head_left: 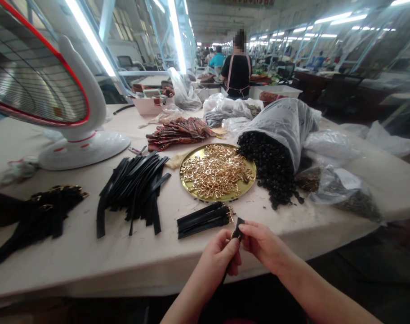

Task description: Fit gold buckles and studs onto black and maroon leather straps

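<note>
My left hand [221, 256] and my right hand [264, 245] are both closed on one black strap [238, 227] with a small gold buckle at its end, held just over the table's front edge. The strap's lower part is hidden behind my left hand. Just ahead lies a small stack of black straps with gold buckles [205, 219]. Beyond it a round gold tray [191, 158] holds many loose gold buckles [216, 172]. A pile of plain black straps [134, 189] lies to the left.
A white and red table fan [53, 90] stands at the far left. More buckled black straps [39, 211] lie near the left edge. A plastic bag spills small black pieces [275, 166] to the right, brown straps [178, 131] lie behind, and a person in an apron [238, 67] stands beyond the table.
</note>
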{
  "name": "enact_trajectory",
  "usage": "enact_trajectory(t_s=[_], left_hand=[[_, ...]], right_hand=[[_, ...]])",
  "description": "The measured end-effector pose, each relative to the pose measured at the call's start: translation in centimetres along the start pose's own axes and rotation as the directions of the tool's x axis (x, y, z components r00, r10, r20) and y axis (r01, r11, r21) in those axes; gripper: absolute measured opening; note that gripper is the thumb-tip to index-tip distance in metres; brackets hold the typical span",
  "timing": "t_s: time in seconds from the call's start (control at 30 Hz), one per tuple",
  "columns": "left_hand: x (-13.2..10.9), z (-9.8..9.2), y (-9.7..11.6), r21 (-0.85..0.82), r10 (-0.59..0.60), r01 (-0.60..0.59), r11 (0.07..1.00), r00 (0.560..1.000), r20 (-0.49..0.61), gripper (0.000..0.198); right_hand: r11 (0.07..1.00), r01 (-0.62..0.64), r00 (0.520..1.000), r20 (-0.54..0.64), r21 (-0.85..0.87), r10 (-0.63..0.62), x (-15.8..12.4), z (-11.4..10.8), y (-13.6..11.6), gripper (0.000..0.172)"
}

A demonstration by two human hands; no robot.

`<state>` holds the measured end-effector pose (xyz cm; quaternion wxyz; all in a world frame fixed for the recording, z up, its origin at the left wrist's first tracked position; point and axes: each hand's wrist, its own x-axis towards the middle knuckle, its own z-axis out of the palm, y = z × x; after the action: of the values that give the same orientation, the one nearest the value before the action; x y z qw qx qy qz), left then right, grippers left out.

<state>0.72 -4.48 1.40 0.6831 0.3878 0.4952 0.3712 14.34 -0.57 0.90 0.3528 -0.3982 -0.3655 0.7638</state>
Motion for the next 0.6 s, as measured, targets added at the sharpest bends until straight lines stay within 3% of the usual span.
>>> enact_trajectory(t_s=[0.17,0.33,0.5,0.6], left_hand=[[-0.6,1.1,-0.3,0.057,0.047,-0.042,0.997,0.996,-0.078,0.025],[-0.5,1.6,-0.2,0.126,0.095,-0.087,0.988,0.994,-0.062,0.024],[-0.7,1.5,-0.2,0.115,0.082,-0.075,0.991,0.995,-0.058,0.025],[-0.7,1.6,-0.4,0.117,0.066,-0.061,0.991,0.997,-0.043,0.024]], right_hand=[[0.988,0.114,0.988,-0.09,-0.105,-0.123,-0.7,0.1,0.2,0.024],[0.986,-0.04,0.997,-0.064,0.164,0.051,-0.9,-0.1,0.6,0.021],[0.985,0.123,0.992,-0.022,-0.124,-0.127,-1.3,-0.5,-0.2,0.022],[0.96,0.14,0.99,0.039,-0.244,-0.135,-1.6,-0.6,-0.7,0.023]])
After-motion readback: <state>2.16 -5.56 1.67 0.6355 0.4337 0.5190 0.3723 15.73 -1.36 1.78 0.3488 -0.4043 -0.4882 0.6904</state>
